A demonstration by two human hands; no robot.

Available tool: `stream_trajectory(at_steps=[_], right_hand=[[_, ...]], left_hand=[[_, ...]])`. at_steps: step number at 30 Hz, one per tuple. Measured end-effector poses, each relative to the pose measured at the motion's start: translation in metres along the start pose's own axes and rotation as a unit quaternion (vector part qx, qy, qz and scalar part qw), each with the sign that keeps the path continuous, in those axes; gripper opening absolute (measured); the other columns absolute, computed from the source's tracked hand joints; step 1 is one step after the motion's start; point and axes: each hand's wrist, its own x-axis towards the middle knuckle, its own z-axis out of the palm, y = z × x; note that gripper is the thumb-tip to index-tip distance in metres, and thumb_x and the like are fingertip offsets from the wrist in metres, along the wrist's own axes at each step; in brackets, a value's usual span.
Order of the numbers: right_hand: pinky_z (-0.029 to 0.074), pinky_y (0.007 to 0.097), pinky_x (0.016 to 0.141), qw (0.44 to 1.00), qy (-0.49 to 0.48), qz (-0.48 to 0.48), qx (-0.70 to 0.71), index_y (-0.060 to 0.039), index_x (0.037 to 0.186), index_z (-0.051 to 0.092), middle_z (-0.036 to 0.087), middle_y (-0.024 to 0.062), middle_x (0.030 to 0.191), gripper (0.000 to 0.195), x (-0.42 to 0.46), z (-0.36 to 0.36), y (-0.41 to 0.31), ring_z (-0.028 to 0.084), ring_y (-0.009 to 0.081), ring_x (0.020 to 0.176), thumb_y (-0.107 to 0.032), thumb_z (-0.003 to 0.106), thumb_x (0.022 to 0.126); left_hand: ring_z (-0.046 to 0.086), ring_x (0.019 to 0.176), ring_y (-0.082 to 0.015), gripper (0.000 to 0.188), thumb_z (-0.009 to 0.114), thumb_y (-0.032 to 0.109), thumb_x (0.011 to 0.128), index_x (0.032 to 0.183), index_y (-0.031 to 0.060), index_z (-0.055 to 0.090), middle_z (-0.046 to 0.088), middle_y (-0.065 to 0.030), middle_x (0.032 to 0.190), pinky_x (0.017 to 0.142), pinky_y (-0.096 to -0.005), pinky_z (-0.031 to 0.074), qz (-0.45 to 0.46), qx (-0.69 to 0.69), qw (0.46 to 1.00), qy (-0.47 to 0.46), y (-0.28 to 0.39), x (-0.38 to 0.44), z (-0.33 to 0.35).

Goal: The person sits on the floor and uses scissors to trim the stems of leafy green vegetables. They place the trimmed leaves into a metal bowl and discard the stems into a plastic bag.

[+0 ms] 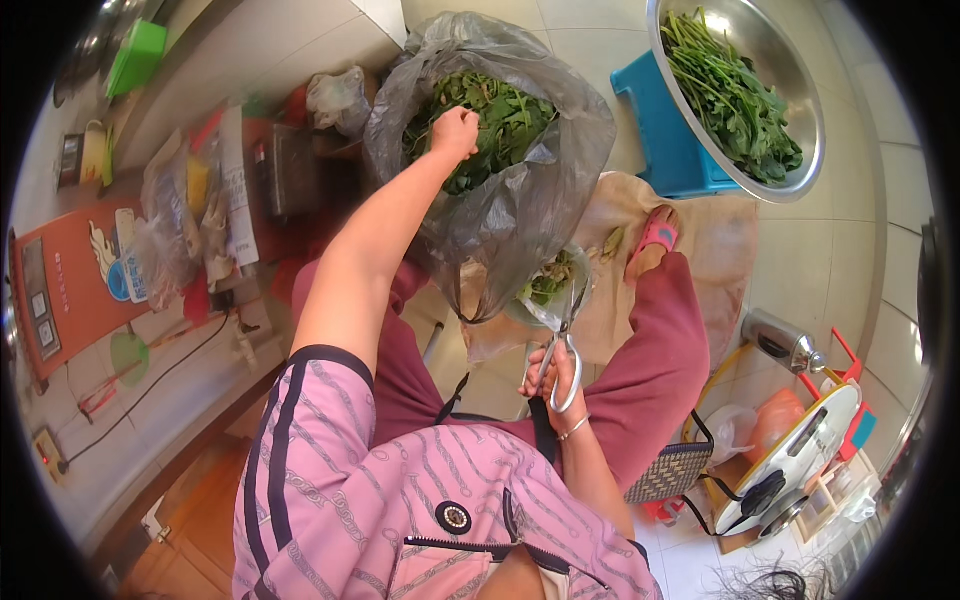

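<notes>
My left hand [456,133] is stretched forward into a grey plastic bag [555,195] that stands with its mouth wide. It touches leafy greens [517,120] inside, with fingers curled; whether a stem is pinched between them I cannot tell. Close to my lap, my right hand [559,379] grips a pair of metal scissors [566,337], blades pointing away from me. Beneath the blades sits a pale bowl [525,311] with scraps of greens, partly covered by the bag's edge. At the upper right, a stainless steel basin [806,142] contains long-stemmed greens [731,105].
The basin rests on a blue plastic stool [667,135]. Beige sacking [720,262] covers the tiles under my sandalled foot [656,236]. To the right stand a steel flask [780,341], a woven basket [671,469] and a round white lid [802,457]. Cluttered shelves [285,172] and a power cord [150,397] lie left.
</notes>
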Motion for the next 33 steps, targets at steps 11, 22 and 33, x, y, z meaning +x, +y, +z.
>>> stream_trajectory(at_steps=[11,22,33], right_hand=[[0.051,0.0332,0.066,1.000,0.010,0.014,0.021,-0.0038,0.101,0.052,0.049,0.0027,0.065,0.048,0.001,0.000,-0.008,0.051,0.0147,0.059,-0.051,0.048,0.097],[0.052,0.0311,0.062,0.997,-0.016,-0.028,-0.073,-0.0034,0.100,0.052,0.050,0.0020,0.064,0.042,0.000,0.007,-0.003,0.051,0.0121,0.055,-0.043,0.061,0.092],[0.043,0.0220,0.046,0.970,-0.017,-0.155,-0.187,-0.0047,0.094,0.054,0.061,0.0037,0.071,0.030,0.022,0.015,0.011,0.051,0.0084,0.051,-0.030,0.069,0.090]], left_hand=[[0.037,0.044,-0.0157,0.021,0.060,0.018,0.092,0.095,-0.0022,0.058,0.047,-0.0060,0.062,0.040,-0.0359,0.028,-0.221,-0.126,0.966,-0.038,0.020,0.076,0.035],[0.035,0.048,-0.0070,0.018,0.055,0.023,0.094,0.087,0.0071,0.059,0.045,0.0046,0.063,0.043,-0.0239,0.026,-0.224,-0.319,0.881,-0.269,0.036,-0.112,-0.063],[0.043,0.055,-0.0053,0.022,0.058,0.020,0.093,0.080,0.0033,0.064,0.052,0.0038,0.063,0.049,-0.0265,0.034,-0.056,-0.207,0.946,-0.242,0.015,-0.269,-0.091]])
